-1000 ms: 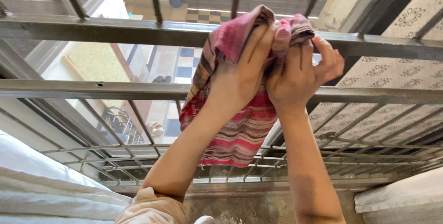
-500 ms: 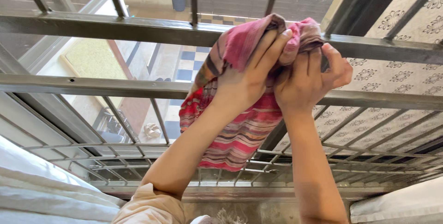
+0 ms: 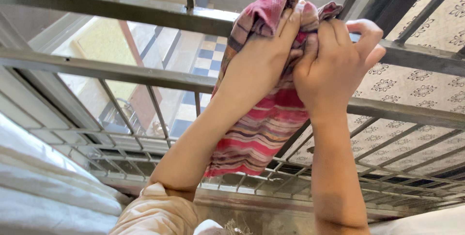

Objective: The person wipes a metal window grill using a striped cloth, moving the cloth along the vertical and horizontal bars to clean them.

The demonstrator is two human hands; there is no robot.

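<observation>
Pink-and-red striped woven cloth (image 3: 261,118) is bunching under both sets of fingers up at the upper grey metal bar of the window grille (image 3: 145,14). The left hand (image 3: 256,65) is pressing its fingers, held close together, over the gathered top of the cloth, right where the bundle is sitting against that bar. The right hand (image 3: 334,65) is lying just beside the left, touching it, with its fingers curling into the same wad; the forefinger is arching up over the bar's edge, and whether the thumb is pinching fabric I cannot tell. From the fingertips the cloth is running downward: its long axis is hanging nearly vertical, falling across the front of the middle horizontal grey bar (image 3: 97,70) and ending well below the upper bar, near the low rows of thin rails. Both hands are equally close to the bundle, the left covering more of it. Below the upper bar, through the grille, a blue-and-white chequered tile floor (image 3: 203,58) is showing. Far down and left of the bar, white folded bedding (image 3: 43,186) is lying, and a beige sleeve (image 3: 155,213) is covering the left arm.
</observation>
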